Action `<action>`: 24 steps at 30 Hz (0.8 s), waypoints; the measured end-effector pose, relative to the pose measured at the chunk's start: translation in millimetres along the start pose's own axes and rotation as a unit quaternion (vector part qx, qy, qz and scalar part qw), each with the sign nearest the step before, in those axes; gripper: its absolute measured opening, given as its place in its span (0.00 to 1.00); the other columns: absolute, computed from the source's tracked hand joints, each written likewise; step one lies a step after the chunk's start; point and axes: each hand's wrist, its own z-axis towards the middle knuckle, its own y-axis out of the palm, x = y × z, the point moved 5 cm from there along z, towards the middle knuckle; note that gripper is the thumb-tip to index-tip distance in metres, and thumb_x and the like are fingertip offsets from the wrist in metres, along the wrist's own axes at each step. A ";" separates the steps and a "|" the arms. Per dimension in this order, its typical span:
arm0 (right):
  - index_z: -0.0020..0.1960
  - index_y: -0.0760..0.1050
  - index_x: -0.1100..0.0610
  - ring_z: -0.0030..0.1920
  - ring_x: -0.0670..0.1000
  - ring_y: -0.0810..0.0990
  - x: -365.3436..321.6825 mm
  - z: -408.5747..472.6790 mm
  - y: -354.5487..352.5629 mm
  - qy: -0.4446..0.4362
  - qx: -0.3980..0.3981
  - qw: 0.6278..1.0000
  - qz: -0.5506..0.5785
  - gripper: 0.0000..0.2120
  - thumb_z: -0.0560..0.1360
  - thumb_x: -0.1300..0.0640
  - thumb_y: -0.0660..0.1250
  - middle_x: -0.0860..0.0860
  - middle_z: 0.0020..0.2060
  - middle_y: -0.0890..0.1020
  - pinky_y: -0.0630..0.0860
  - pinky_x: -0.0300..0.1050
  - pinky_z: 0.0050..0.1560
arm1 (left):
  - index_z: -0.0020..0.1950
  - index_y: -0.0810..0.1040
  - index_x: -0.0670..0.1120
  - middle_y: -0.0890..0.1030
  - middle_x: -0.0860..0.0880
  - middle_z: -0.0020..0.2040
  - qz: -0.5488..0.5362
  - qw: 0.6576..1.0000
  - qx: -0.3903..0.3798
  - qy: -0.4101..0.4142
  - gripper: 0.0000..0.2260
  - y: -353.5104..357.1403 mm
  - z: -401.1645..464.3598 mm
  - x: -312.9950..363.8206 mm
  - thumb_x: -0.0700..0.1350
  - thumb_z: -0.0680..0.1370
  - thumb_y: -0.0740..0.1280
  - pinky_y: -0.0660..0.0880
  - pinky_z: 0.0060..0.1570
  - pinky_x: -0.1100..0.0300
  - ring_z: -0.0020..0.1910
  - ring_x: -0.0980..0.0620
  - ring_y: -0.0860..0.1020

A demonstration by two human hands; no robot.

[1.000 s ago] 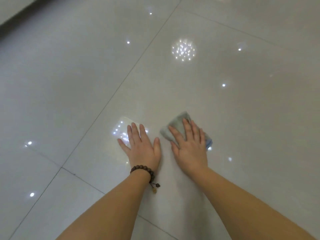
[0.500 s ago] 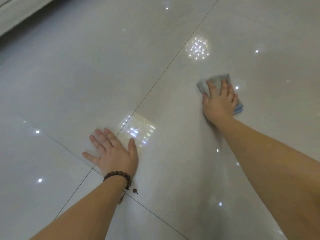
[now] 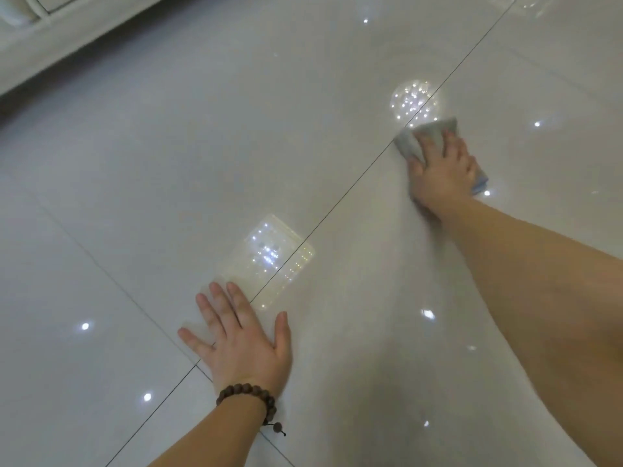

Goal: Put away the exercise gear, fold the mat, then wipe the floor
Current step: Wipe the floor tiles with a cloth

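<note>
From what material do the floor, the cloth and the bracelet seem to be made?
Floor: likely glazed or polished tile; mirror-like light reflections, thin dark joints.
Cloth: soft grey fabric, perhaps microfibre; matte, folded.
Bracelet: round dark-brown beads, probably wood; dull sheen.

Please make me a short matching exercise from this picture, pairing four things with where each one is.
Things:
1. cloth
2. bracelet
3. left hand
4. furniture

Places:
A. flat on the floor, fingers spread
B. top left corner of the view
C. under the right hand
D. around the left wrist

Pairs: 1-C, 2-D, 3-A, 4-B
</note>
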 end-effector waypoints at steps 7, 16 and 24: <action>0.70 0.67 0.42 0.72 0.60 0.63 -122.2 -204.5 45.7 -0.431 -0.092 0.898 -0.015 0.21 0.77 0.46 0.58 0.54 0.73 0.65 0.56 0.58 0.71 | 0.78 0.48 0.40 0.44 0.43 0.79 -0.013 1.000 0.003 -0.004 0.38 0.8 -0.1 0.2 0.65 0.76 0.43 0.39 0.71 0.34 0.78 0.44 0.40; 0.74 0.60 0.43 0.76 0.59 0.51 -52.0 -27.9 15.7 -0.027 -0.007 1.000 -0.011 0.24 0.79 0.44 0.53 0.55 0.77 0.55 0.46 0.60 0.73 | 0.77 0.38 0.43 0.39 0.44 0.78 -0.001 1.000 -0.013 -0.005 0.37 0.1 0.2 0.5 0.66 0.76 0.40 0.37 0.71 0.34 0.76 0.45 0.34; 0.72 0.65 0.44 0.73 0.60 0.61 61.6 -173.0 -16.2 -0.177 -0.012 0.983 -0.050 0.25 0.76 0.41 0.51 0.57 0.74 0.63 0.56 0.60 0.72 | 0.78 0.39 0.42 0.37 0.44 0.78 -0.018 0.999 -0.024 -0.012 0.38 -3.2 0.2 -0.3 0.65 0.76 0.41 0.36 0.70 0.34 0.76 0.45 0.33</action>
